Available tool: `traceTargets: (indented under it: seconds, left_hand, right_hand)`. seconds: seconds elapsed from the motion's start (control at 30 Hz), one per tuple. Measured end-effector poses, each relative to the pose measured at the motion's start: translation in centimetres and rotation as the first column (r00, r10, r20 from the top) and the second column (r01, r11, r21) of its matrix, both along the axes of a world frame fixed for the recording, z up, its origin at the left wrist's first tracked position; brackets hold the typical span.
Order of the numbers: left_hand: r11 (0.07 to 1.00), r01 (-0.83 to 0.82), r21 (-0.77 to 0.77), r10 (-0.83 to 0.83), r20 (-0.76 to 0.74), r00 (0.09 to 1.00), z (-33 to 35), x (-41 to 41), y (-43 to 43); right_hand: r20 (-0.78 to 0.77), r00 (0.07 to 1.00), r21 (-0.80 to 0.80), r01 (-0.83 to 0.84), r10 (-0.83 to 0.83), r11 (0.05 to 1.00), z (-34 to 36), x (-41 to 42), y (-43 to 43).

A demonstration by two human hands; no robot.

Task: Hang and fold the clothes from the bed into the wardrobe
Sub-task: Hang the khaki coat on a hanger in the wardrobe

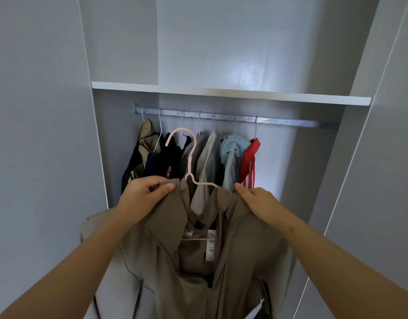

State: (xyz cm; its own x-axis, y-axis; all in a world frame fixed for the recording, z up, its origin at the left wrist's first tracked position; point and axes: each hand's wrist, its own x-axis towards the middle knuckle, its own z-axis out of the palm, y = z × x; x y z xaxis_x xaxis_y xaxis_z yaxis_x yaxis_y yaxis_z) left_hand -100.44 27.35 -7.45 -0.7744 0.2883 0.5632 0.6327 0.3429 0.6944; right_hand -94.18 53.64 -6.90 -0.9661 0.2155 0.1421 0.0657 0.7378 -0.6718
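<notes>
The step in hand was the hanging of one piece. A brown shirt (173, 254) sat on a pink hanger (191, 157) and was held up in front of the open wardrobe (297, 171), below the rail (288, 122) and nearer than it. The hook of the hanger pointed upward and had not yet reached the rail.

The left grip (140, 196) was clamped on the left shoulder of the shirt, with the cloth pinched between the thumb and the fingers. The right grip (259, 201) held the right shoulder. Its thumb lay on top of the cloth, and the fingers were hidden behind it, so I judge it was closed on the shirt too. Paper tags (211, 244) hung inside the collar.

On the rail, under the shelf (221, 92), several hanging clothes (207, 153) filled the left and middle part. The last one to the right was a red garment (250, 162). To the right of it the rail was bare.

The next move, as I judge it, calls for lifting the hanger higher and farther in, then lowering the hook over the rail. The bare part at the right looks like the easiest place. One grip may need to move to the hanger neck, because the hook can turn while only the shoulders are held.
</notes>
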Motion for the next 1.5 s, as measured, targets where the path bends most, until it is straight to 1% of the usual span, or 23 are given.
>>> traceTargets:
  seconds: [0.13, 0.2, 0.27, 0.33, 0.4, 0.43, 0.5, 0.57, 0.6, 0.67, 0.73, 0.83, 0.9, 0.93, 1.0, 1.07, 1.1, 1.17, 1.23, 1.3, 1.4, 1.43, 1.5]
  left_hand:
    - [1.000, 0.029, 0.013, -0.029, 0.062, 0.998, 0.1, -0.1, 0.9]
    - [0.989, -0.041, 0.145, 0.019, 0.151, 0.988, 0.5, -0.5, 1.3]
    - [0.891, -0.165, 0.422, 0.041, 0.288, 0.957, 1.1, -1.0, 1.7]
    - [0.725, -0.227, 0.651, -0.006, 0.336, 0.942, 1.8, -1.3, 2.0]
    - [0.683, -0.134, 0.718, -0.122, 0.293, 0.948, 2.3, -1.5, 2.0]
    - [0.761, -0.057, 0.646, -0.168, 0.282, 0.945, 2.3, -1.6, 2.0]
    - [0.975, 0.098, 0.201, -0.154, 0.285, 0.946, 2.1, -1.6, 1.9]
    - [0.974, 0.107, -0.201, -0.043, 0.296, 0.954, 1.9, -1.6, 1.7]
    - [0.961, 0.091, -0.261, -0.003, 0.319, 0.948, 1.8, -1.6, 1.6]
    - [0.964, 0.092, -0.249, 0.004, 0.360, 0.933, 1.8, -1.6, 1.7]
    - [0.988, 0.119, -0.102, -0.074, 0.366, 0.928, 2.0, -1.2, 2.3]
    - [0.975, -0.052, 0.217, 0.005, 0.209, 0.978, 2.9, -1.3, 3.2]
    - [0.951, -0.093, 0.294, 0.064, 0.107, 0.992, 3.6, -1.4, 3.8]
    - [0.968, -0.057, 0.245, 0.036, 0.090, 0.995, 3.7, -1.5, 4.1]
    - [0.993, 0.028, -0.117, -0.011, 0.144, 0.990, 3.3, -1.5, 4.5]
    - [0.877, 0.135, -0.462, -0.004, 0.273, 0.962, 2.6, -1.4, 4.1]
    - [0.829, 0.192, -0.525, -0.029, 0.302, 0.953, 2.3, -1.4, 3.9]
    - [0.810, 0.255, -0.527, -0.129, 0.264, 0.956, 1.8, -1.4, 3.8]
    - [0.885, 0.241, -0.398, -0.156, 0.234, 0.960, 1.1, -1.5, 4.3]
    - [0.961, 0.121, -0.247, -0.068, 0.212, 0.975, 0.7, -1.7, 4.8]
    - [0.979, -0.060, -0.193, 0.089, 0.146, 0.985, 0.8, -2.0, 5.1]
    - [0.978, -0.091, -0.189, 0.116, 0.127, 0.985, 0.9, -2.1, 5.1]
    - [0.981, -0.105, -0.161, 0.120, 0.088, 0.989, 1.3, -2.1, 5.4]
  right_hand:
    - [-0.068, 0.997, 0.012, -0.047, 0.048, 0.999, -0.2, -0.1, -1.5]
    - [-0.102, 0.993, -0.067, -0.060, 0.053, 0.996, -0.2, -0.2, -1.9]
    - [-0.098, 0.994, -0.132, -0.059, 0.046, 0.989, -0.3, 0.0, -1.8]
    - [-0.074, 0.997, -0.205, -0.046, 0.032, 0.978, -0.4, 0.3, -1.5]
    - [-0.058, 0.998, -0.278, -0.041, 0.026, 0.960, -0.4, 0.6, -1.3]
    - [-0.056, 0.998, -0.313, -0.040, 0.024, 0.949, -0.4, 0.7, -1.2]
    - [-0.067, 0.998, -0.378, -0.019, -0.007, 0.925, -0.4, 0.8, -1.1]
    - [-0.102, 0.993, -0.439, 0.005, -0.055, 0.899, -0.7, 0.9, -0.8]
    - [-0.114, 0.990, -0.454, 0.018, -0.078, 0.891, -0.9, 1.0, -0.7]
    - [-0.128, 0.986, -0.444, 0.038, -0.106, 0.895, -1.3, 1.0, -0.4]
    - [-0.136, 0.986, -0.405, 0.036, -0.099, 0.914, -1.6, 1.0, -0.4]
    - [-0.166, 0.985, -0.334, -0.003, -0.056, 0.942, -2.0, 1.0, -0.7]
    - [-0.188, 0.981, -0.320, -0.025, -0.038, 0.947, -2.3, 1.0, -0.9]
    - [-0.199, 0.979, -0.318, -0.024, -0.042, 0.948, -2.3, 1.0, -1.0]
    - [-0.229, 0.970, -0.322, 0.001, -0.079, 0.947, -2.2, 1.0, -0.8]
    - [-0.265, 0.955, -0.318, 0.044, -0.133, 0.947, -2.1, 1.0, -0.2]
    - [-0.283, 0.946, -0.313, 0.066, -0.160, 0.947, -2.1, 1.0, 0.2]
    - [-0.305, 0.930, -0.284, 0.117, -0.206, 0.952, -2.3, 0.9, 0.7]
    - [-0.343, 0.904, -0.255, 0.173, -0.257, 0.951, -2.6, 0.9, 0.8]
    - [-0.438, 0.843, -0.269, 0.208, -0.311, 0.941, -2.5, 1.0, 0.8]
    - [-0.554, 0.725, -0.315, 0.273, -0.410, 0.909, -1.7, 1.3, 0.9]
    - [-0.545, 0.738, -0.362, 0.219, -0.397, 0.906, -1.3, 1.6, 0.8]
    - [-0.395, 0.902, -0.426, -0.010, -0.176, 0.905, -0.3, 2.1, 0.4]
